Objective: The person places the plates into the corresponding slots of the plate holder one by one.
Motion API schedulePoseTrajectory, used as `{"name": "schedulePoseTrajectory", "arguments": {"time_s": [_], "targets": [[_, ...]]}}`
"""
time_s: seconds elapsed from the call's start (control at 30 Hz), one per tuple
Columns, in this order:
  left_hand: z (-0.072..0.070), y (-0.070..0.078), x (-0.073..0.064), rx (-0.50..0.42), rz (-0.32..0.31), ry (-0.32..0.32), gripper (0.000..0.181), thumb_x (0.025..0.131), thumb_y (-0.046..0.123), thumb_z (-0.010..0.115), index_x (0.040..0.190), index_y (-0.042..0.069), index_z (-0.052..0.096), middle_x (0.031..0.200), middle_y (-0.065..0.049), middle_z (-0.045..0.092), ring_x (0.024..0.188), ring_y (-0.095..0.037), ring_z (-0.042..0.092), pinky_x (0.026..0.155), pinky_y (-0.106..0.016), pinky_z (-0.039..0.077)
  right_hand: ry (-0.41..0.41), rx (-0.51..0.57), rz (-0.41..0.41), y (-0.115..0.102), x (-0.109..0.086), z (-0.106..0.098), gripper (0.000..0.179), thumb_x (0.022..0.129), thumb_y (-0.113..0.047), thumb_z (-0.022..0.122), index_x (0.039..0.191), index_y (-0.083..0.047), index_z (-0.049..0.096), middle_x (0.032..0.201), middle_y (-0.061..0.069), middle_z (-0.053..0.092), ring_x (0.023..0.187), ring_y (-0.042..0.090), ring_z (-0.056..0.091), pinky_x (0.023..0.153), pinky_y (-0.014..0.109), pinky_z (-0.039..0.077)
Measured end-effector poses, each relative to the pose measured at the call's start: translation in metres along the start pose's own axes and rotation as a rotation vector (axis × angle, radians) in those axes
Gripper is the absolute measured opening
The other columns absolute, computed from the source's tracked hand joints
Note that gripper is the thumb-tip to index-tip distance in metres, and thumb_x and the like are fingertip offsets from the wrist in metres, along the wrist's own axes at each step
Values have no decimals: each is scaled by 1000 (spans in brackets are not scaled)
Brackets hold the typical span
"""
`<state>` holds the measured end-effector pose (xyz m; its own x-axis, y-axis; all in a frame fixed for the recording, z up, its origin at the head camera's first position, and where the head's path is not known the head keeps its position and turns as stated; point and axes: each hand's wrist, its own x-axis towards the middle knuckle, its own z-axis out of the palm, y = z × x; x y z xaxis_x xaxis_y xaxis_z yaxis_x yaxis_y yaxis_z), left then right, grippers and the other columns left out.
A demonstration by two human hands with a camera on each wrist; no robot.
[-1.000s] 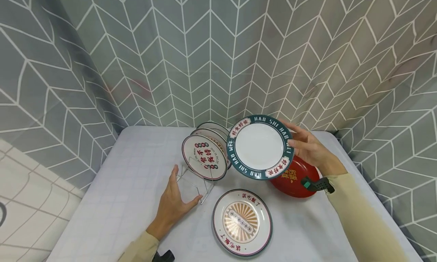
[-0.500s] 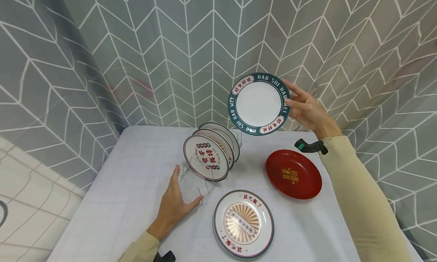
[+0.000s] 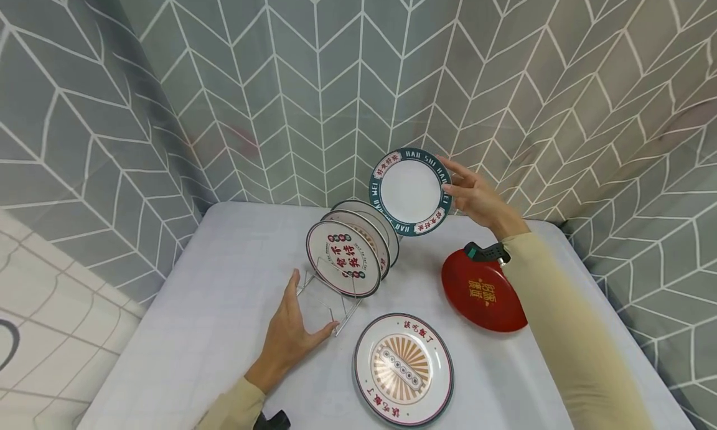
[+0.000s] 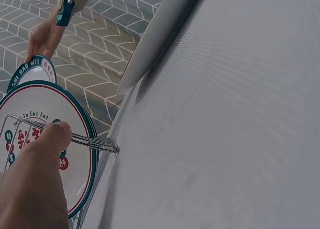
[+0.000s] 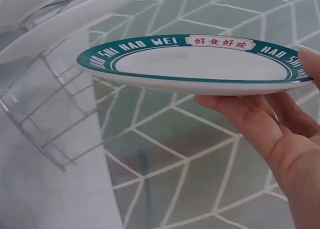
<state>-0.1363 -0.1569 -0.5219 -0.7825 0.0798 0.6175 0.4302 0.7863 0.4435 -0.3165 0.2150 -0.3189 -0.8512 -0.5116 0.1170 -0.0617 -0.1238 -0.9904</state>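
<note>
My right hand (image 3: 476, 196) holds a white plate (image 3: 411, 191) with a dark green lettered rim, thumb on the upper face and fingers beneath in the right wrist view. The plate is raised behind and right of a wire plate rack (image 4: 103, 144). Three white plates (image 3: 343, 262) with dark rims stand on edge in the rack, one behind another. At the rack's near end, my left hand (image 3: 288, 330) grips the frame between thumb and fingers. In the left wrist view the thumb (image 4: 56, 135) lies against a wire; the other fingers are hidden there.
A red oval dish (image 3: 476, 293) with gold characters lies at the right, partly under my right sleeve. Nearer, a patterned round plate (image 3: 403, 368) lies flat on the white-covered table (image 3: 224, 280). A grey patterned curtain (image 3: 358, 94) hangs behind the table.
My right hand lifts the green-rimmed plate up from over the red dish, then brings it left and slightly down toward the rack's far end. My left hand stays on the rack.
</note>
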Motion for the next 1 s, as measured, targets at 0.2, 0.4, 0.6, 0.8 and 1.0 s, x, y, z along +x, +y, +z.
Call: {"name": "schedulePoseTrajectory", "arguments": {"time_s": [0.2,0.4,0.6,0.8,1.0], "targets": [[-2,1,1,-3,-14,-20,128,65,57,84,153,-7,16,155,-25,32,136,-37,45,102,-45,49,-8,-37,38,13,6,15,58,100,0,48,152,-23,38,130,7,51,101,21,59,81,30,60],[-1,2,2,-5,-17,-19,129,63,53,86,152,-7,16,156,-24,31,135,-37,46,101,-46,50,6,-110,83,27,12,27,58,100,-2,49,152,-23,37,138,12,47,103,23,59,81,30,60],[0,2,2,8,5,7,130,60,53,87,152,-8,18,155,-24,33,134,-36,47,101,-45,49,-19,-171,101,44,17,36,57,100,-2,49,153,-20,36,152,18,35,112,21,58,88,33,58],[1,2,1,9,12,12,127,64,58,83,151,-9,20,152,-26,36,133,-38,48,100,-46,49,-53,-192,122,60,20,46,57,99,0,48,153,-11,34,146,19,42,112,17,59,89,32,57],[1,1,0,8,1,2,127,64,59,83,152,-8,18,155,-23,34,135,-36,47,102,-44,47,-65,-218,133,72,22,50,57,99,0,50,153,-13,35,147,18,43,112,15,61,89,32,57]]}}
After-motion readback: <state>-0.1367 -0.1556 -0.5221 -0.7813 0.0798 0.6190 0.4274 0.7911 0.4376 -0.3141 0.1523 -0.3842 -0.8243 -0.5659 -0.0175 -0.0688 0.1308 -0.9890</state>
